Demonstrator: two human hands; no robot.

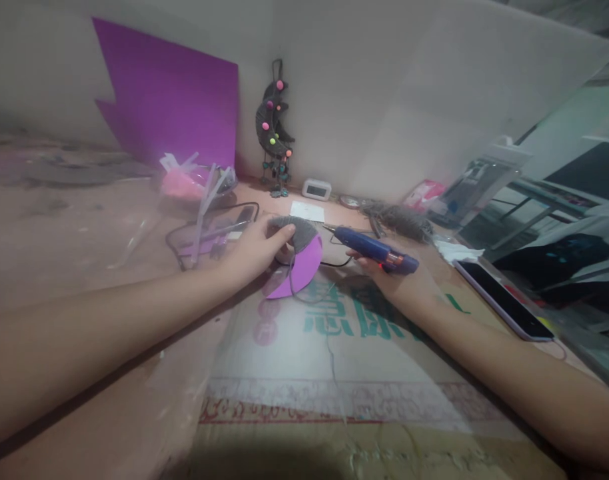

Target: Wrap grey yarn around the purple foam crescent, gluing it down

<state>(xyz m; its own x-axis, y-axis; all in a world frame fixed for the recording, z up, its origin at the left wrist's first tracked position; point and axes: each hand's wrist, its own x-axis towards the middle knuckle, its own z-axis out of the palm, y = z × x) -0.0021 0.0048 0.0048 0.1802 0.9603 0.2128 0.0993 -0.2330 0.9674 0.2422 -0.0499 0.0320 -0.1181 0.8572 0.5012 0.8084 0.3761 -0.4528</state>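
Observation:
My left hand (272, 243) pinches a purple crescent cutout (304, 267), thumb on top. Grey yarn (299, 230) is wrapped around the upper part of the crescent, and its loose strand loops down over the bare purple part. In my right hand (377, 270) is a blue hot glue gun (369, 247), its metal nozzle pointing left toward the crescent. A small gap shows between nozzle and yarn. A red light glows under the glue gun, and its trigger is hidden by my fingers.
Purple sheets (179, 93) lean on the wall beside a hanging yarn-wrapped moon (274, 127) with coloured balls. Behind my hands are a small white clock (316, 190) and a grey yarn bundle (399, 220). Clear glue sticks (204, 213) lie left; a phone (502, 300) lies right.

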